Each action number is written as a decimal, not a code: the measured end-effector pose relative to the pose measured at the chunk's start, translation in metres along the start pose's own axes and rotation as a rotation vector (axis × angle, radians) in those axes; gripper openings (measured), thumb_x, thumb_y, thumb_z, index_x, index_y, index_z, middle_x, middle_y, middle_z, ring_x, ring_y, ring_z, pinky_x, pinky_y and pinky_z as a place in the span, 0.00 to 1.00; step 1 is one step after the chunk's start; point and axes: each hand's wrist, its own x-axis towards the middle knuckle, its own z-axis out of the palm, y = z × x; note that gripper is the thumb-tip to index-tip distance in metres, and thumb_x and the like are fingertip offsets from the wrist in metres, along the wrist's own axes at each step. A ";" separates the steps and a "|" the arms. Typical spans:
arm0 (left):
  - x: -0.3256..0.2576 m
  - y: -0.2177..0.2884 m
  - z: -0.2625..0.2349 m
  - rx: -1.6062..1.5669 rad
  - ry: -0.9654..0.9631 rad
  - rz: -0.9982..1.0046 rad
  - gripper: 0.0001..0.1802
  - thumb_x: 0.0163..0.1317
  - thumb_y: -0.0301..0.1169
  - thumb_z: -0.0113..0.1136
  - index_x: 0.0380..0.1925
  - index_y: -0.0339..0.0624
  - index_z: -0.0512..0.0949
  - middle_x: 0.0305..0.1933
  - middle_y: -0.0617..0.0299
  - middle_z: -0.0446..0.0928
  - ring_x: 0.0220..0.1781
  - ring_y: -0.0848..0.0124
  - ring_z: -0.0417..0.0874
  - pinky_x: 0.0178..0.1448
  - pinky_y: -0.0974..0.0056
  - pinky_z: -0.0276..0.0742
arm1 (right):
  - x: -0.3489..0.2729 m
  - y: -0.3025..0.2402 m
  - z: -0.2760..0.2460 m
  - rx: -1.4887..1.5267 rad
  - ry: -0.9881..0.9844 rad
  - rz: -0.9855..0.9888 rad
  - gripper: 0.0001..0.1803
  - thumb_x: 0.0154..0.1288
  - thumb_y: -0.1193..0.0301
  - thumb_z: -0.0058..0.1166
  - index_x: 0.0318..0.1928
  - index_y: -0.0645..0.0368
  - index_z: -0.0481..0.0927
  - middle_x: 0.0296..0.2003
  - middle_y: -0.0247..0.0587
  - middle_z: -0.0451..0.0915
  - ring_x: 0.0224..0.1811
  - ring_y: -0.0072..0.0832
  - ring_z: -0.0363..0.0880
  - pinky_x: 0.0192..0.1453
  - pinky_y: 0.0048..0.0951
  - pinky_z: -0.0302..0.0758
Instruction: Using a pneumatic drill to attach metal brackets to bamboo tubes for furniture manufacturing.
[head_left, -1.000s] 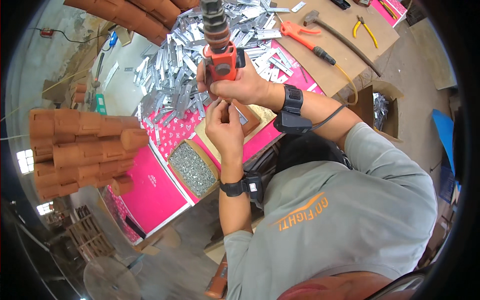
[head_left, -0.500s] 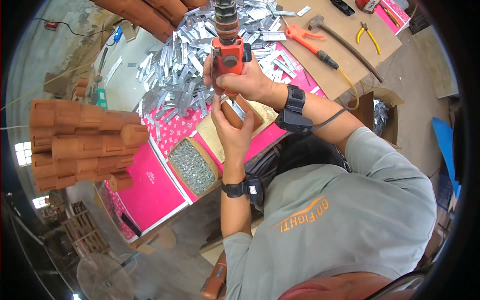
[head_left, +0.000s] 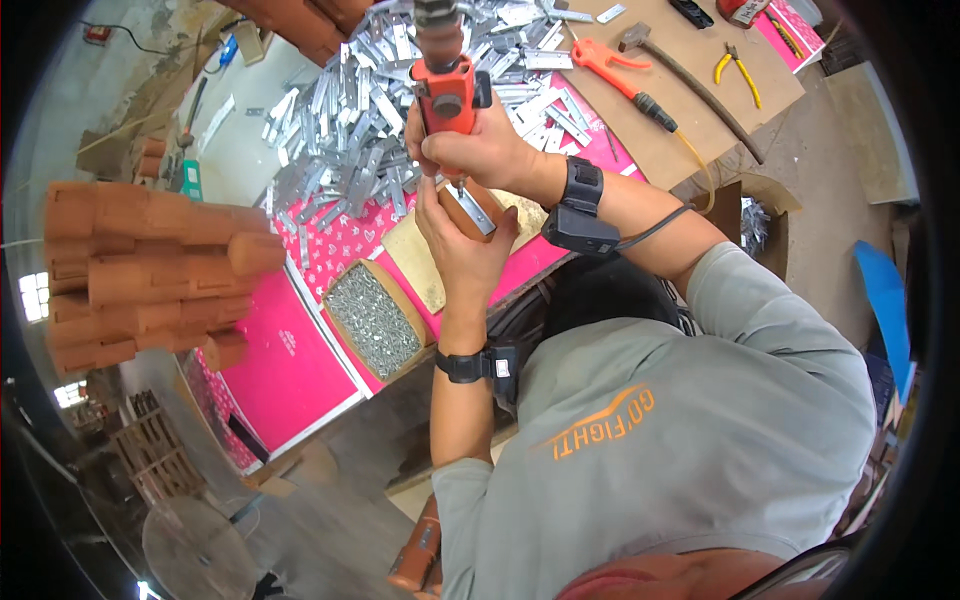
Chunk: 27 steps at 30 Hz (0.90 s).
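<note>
My right hand (head_left: pixel 478 150) is wrapped round an orange power screwdriver (head_left: pixel 447 97), whose bit points down. The bit meets the far end of a thin silver metal strip (head_left: pixel 476 212) lying on a terracotta-brown block (head_left: pixel 489 203). My left hand (head_left: pixel 462 240) grips the block from the near side, its thumb at the right and its fingers along the left, close to the driver's tip. Block and hand are over a pale yellowish board (head_left: pixel 415 262) on the pink-covered table. Whether a screw sits under the bit is too small to tell.
Loose metal strips (head_left: pixel 340 130) are heaped beyond my hands. A carton of small screws (head_left: pixel 375 320) stands near my left wrist. Brown pieces (head_left: pixel 150 275) are stacked at the left. An orange air gun (head_left: pixel 610 70), a hammer (head_left: pixel 690 90) and yellow pliers (head_left: pixel 738 75) lie at the right.
The block's strip shows more fully now, and my left thumb has moved outward to the right. The driver remains upright over the strip. The whole view has shifted slightly.
</note>
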 end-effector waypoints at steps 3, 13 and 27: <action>-0.001 -0.003 0.002 0.055 -0.030 0.011 0.54 0.48 0.34 0.79 0.70 0.33 0.55 0.67 0.42 0.62 0.69 0.46 0.64 0.73 0.48 0.59 | 0.002 -0.005 0.003 0.032 -0.014 0.016 0.15 0.54 0.81 0.54 0.44 0.64 0.75 0.33 0.40 0.81 0.33 0.25 0.81 0.37 0.28 0.80; 0.007 0.020 -0.023 0.321 -0.103 0.085 0.57 0.43 0.46 0.80 0.69 0.33 0.58 0.66 0.43 0.64 0.70 0.46 0.61 0.74 0.46 0.57 | -0.021 -0.022 -0.008 -0.180 -0.023 0.005 0.22 0.54 0.81 0.57 0.52 0.65 0.76 0.40 0.38 0.83 0.45 0.22 0.81 0.49 0.29 0.79; -0.004 -0.020 -0.055 -0.238 -0.382 -0.207 0.58 0.44 0.31 0.80 0.73 0.36 0.54 0.68 0.47 0.63 0.73 0.54 0.63 0.74 0.53 0.63 | -0.061 0.023 -0.032 -0.236 0.056 0.066 0.18 0.53 0.80 0.57 0.48 0.64 0.78 0.38 0.36 0.82 0.43 0.21 0.80 0.53 0.28 0.77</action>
